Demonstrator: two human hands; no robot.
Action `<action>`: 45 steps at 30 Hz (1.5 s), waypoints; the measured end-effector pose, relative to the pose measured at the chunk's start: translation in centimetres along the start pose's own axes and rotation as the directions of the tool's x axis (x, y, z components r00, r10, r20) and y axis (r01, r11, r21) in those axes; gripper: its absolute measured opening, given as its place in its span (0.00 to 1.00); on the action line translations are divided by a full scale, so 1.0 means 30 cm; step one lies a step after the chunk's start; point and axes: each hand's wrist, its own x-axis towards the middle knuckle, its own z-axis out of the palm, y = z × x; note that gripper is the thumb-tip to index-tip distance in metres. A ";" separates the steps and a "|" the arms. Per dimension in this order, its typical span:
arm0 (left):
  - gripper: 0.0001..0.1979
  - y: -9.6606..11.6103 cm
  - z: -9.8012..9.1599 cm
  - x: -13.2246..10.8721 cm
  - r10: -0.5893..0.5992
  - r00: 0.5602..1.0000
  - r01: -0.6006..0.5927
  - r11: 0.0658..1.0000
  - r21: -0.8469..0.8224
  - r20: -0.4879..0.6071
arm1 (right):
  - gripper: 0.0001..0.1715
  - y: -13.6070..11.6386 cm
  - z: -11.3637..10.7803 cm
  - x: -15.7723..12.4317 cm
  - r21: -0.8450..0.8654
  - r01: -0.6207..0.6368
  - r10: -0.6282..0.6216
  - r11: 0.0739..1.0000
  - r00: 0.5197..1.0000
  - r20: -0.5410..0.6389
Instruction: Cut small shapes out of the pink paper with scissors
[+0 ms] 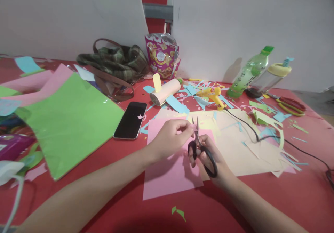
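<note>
Clearly, left hand (168, 141) fingers pinch a small pink scrap (192, 128) above the pink sheet (169, 179); right hand (215, 165) fingers curl through black scissors (203, 150), whose blades look close enough to nick the pinching fingertips.

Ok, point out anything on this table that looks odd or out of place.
A small pink star lies on the phone screen. Paper scraps litter the red table around the glue gun, whose cord trails over the cream paper. Right hand holds scissors; left hand pinches a pink piece.
</note>
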 end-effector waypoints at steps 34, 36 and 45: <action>0.16 -0.026 0.076 -0.032 -0.032 0.995 0.017 0.989 -0.148 -0.099 | 0.16 -0.017 0.039 -0.010 -0.151 -0.076 0.057 0.986 0.990 -0.131; 0.15 -0.027 0.076 -0.031 -0.023 0.995 0.010 0.991 -0.134 -0.097 | 0.16 -0.015 0.041 -0.012 -0.169 -0.079 0.054 0.982 0.988 -0.145; 0.14 -0.031 0.073 -0.027 -0.036 0.996 0.022 0.986 -0.165 -0.079 | 0.16 0.006 0.041 -0.008 -0.175 -0.054 0.016 0.983 0.978 -0.209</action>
